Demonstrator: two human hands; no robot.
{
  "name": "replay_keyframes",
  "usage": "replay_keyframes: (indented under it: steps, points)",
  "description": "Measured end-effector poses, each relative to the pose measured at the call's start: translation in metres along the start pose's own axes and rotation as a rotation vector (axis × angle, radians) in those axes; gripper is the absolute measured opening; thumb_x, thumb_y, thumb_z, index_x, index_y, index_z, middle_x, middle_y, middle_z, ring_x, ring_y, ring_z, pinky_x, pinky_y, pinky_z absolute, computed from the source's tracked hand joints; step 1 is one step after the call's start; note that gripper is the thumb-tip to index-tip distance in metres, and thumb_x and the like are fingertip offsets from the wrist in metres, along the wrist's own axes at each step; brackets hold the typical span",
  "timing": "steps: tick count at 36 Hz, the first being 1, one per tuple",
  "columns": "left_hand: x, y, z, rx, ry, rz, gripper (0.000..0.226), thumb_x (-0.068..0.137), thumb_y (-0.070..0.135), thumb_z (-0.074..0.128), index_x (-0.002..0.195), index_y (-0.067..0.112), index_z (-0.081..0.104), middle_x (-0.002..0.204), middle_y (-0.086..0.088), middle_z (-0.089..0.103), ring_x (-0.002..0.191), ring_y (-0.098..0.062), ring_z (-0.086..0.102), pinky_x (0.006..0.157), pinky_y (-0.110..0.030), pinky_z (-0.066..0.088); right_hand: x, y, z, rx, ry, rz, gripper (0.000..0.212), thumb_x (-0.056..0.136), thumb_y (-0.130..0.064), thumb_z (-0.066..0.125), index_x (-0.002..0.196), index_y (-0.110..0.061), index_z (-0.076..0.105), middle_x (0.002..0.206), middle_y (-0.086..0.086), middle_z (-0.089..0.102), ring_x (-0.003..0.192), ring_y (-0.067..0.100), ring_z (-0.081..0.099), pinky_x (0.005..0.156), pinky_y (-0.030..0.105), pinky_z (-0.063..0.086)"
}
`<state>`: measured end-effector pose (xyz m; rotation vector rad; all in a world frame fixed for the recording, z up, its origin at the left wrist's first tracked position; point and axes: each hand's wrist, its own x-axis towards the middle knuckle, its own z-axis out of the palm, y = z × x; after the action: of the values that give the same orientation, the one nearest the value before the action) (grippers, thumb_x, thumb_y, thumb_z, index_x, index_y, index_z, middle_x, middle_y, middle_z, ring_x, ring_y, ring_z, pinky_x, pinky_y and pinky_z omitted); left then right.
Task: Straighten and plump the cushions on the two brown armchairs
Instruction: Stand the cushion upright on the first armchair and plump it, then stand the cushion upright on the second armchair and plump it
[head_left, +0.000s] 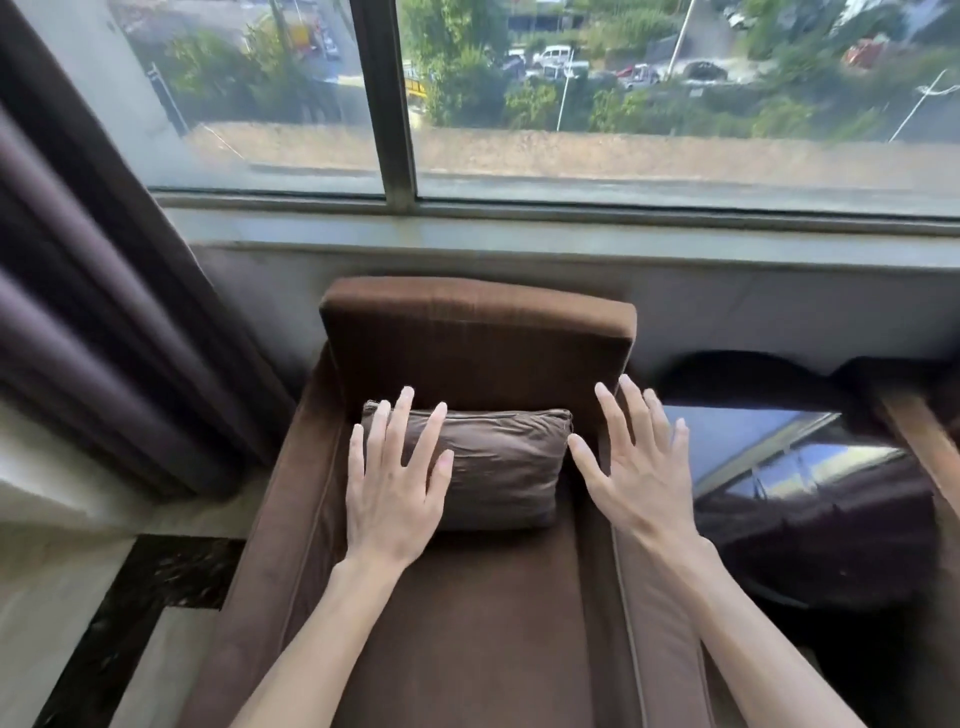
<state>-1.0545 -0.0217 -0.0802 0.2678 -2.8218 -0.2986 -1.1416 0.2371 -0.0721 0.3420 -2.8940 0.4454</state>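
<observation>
Fingers (410, 431) spread wide on both hands: left hand (392, 499) over the cushion (504, 467), right hand (636, 478) beside it, above the armchair (467, 623).

Counted in head view — armchair (467, 597): 1 fully seen; cushion (498, 467): 1; hands: 2, left hand (389, 499), right hand (639, 478); glossy dark table (810, 499): 1; curtain (104, 322): 1; window panes — 2.
</observation>
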Motion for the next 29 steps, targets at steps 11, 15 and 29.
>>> replay_keyframes:
  steps: [11,15,29]
  points:
    - [-0.077,0.093,-0.104,0.010,0.055,0.041,0.059,0.102,0.051,0.025,0.157,0.030,0.022,0.167,-0.002,0.012,0.154,-0.028,0.012,0.122,-0.058,0.011,-0.094,-0.017,-0.130,-0.029,0.101,-0.123,0.075,0.095,-0.067,0.042,0.161,-0.034,0.023,0.171,-0.009,0.009,0.159,0.023,0.007,0.124,0.063,0.009]
    - [-0.088,0.102,-0.118,0.006,0.077,0.044,0.060,0.102,0.050,0.022,0.157,0.027,0.024,0.167,-0.004,0.013,0.154,-0.030,0.014,0.121,-0.060,0.013,-0.114,-0.017,-0.148,-0.032,0.160,-0.102,0.076,0.095,-0.065,0.045,0.160,-0.033,0.025,0.171,-0.008,0.009,0.159,0.024,0.010,0.123,0.064,0.012]
    - [-0.057,0.132,-0.157,-0.136,0.105,0.369,0.063,0.102,0.053,0.022,0.159,0.030,0.009,0.168,0.003,0.001,0.155,-0.025,0.002,0.122,-0.061,0.010,-0.143,-0.028,-0.196,-0.103,0.353,0.108,0.077,0.095,-0.066,0.040,0.162,-0.035,0.018,0.172,-0.008,0.005,0.159,0.024,0.006,0.122,0.068,0.005]
